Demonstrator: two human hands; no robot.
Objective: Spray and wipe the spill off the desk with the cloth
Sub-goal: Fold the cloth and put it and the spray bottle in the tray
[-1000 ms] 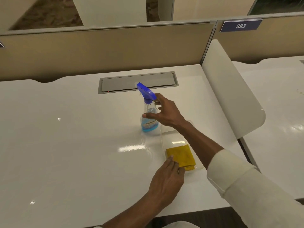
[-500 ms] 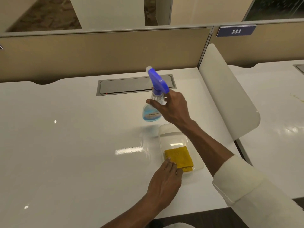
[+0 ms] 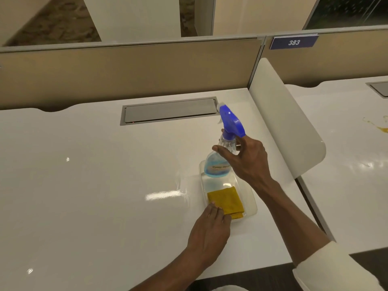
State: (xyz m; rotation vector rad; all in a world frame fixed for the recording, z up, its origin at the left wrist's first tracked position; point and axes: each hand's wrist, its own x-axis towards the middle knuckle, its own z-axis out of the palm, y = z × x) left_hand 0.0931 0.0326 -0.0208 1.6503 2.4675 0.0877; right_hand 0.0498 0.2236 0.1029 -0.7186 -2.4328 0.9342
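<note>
My right hand [image 3: 248,162] grips the neck of a clear spray bottle [image 3: 218,166] with blue liquid and a blue trigger head, holding it tilted above the far end of a clear plastic tray [image 3: 253,208]. A folded yellow cloth [image 3: 227,201] lies in the tray's near half. My left hand [image 3: 210,232] rests flat at the tray's near left corner, fingertips touching the cloth's edge, holding nothing. A yellowish spill [image 3: 378,124] marks the neighbouring desk at the far right.
The white desk [image 3: 84,185] has a grey cable hatch [image 3: 170,111] at the back. A beige partition [image 3: 126,74] runs behind it. A white rounded divider [image 3: 287,127] separates this desk from the right desk, under a sign reading 383 [image 3: 294,42].
My right hand lifted the spray bottle off the desk and carried it right, over the tray. My left hand stayed by the cloth.
</note>
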